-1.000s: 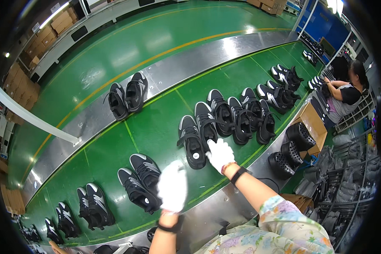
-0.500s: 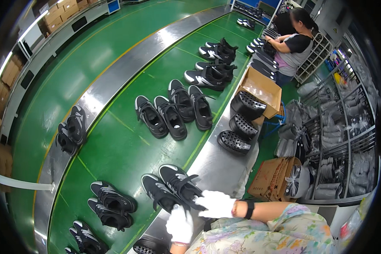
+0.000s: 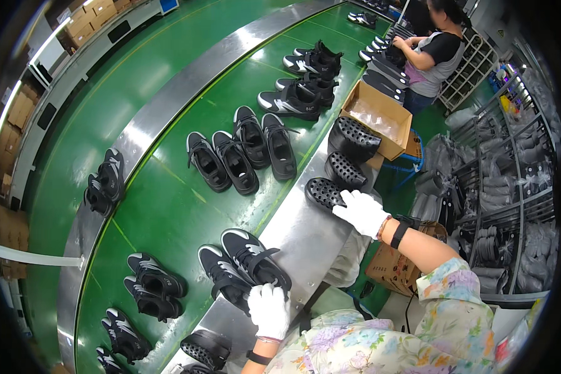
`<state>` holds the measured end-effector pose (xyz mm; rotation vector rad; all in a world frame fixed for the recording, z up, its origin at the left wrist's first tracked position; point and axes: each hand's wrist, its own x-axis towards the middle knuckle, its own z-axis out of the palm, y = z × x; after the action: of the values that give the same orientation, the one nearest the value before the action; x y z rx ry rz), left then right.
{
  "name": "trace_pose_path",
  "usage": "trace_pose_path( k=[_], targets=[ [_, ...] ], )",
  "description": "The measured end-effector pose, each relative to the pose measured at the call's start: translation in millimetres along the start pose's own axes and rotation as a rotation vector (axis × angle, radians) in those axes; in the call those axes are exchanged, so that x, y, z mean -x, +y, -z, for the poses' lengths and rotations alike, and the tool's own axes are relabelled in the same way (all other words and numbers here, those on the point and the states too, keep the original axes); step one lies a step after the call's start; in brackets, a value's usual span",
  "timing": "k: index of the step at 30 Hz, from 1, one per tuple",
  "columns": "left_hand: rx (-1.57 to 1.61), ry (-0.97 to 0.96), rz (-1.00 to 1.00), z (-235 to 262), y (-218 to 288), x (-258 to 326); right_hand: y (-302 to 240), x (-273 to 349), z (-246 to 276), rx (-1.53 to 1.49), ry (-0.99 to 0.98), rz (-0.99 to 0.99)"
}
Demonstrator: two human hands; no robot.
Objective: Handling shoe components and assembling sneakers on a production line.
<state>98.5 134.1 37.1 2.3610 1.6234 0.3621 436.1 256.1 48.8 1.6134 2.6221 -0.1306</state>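
My left hand [image 3: 269,311], in a white glove, has its fingers curled over the heel end of a pair of sneakers. The right sneaker [image 3: 246,249] is black with a grey toe and a strap; the left sneaker [image 3: 218,267] lies beside it, and both toes point away from me. My right hand [image 3: 363,213], gloved too, reaches out to the right. Its fingers close on the near end of a black, shoe-shaped form full of holes [image 3: 321,192]. Two similar perforated forms [image 3: 345,170] stand just beyond. My right fingertips are partly hidden.
A steel ledge [image 3: 305,249] borders the green conveyor belt [image 3: 162,218], which carries several more sneaker pairs [image 3: 234,149]. An open carton [image 3: 386,115] stands past the forms. Another perforated form [image 3: 206,349] is near my left forearm. A co-worker [image 3: 430,56] stands farther along; racks [image 3: 511,187] line the right.
My right hand has left the sneakers and moved right and away to the nearest perforated form. My left hand stays at the heels. The whole view has shifted slightly.
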Motion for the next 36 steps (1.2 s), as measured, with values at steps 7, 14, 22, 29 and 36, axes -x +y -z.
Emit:
trace_pose_path(
  k=[7, 14, 22, 29, 36],
  targets=[
    [0.066, 0.002, 0.002, -2, 14, 16, -8, 0, 6, 0.007, -0.159, -0.140],
    [0.297, 0.204, 0.053, 42, 11, 18, -47, 21, 77, -0.003, 0.238, -0.067],
    [1.854, 0.092, 0.461, 51, 2, -22, -187, 20, 78, -0.791, -0.084, 0.060],
    [1.585, 0.360, 0.812, 35, 31, 4, -228, 44, 29, -1.194, 0.153, -0.287],
    [0.317, 0.180, -0.018, -6, -14, 6, -176, 68, 30, -1.152, 0.216, -0.618]
  ],
)
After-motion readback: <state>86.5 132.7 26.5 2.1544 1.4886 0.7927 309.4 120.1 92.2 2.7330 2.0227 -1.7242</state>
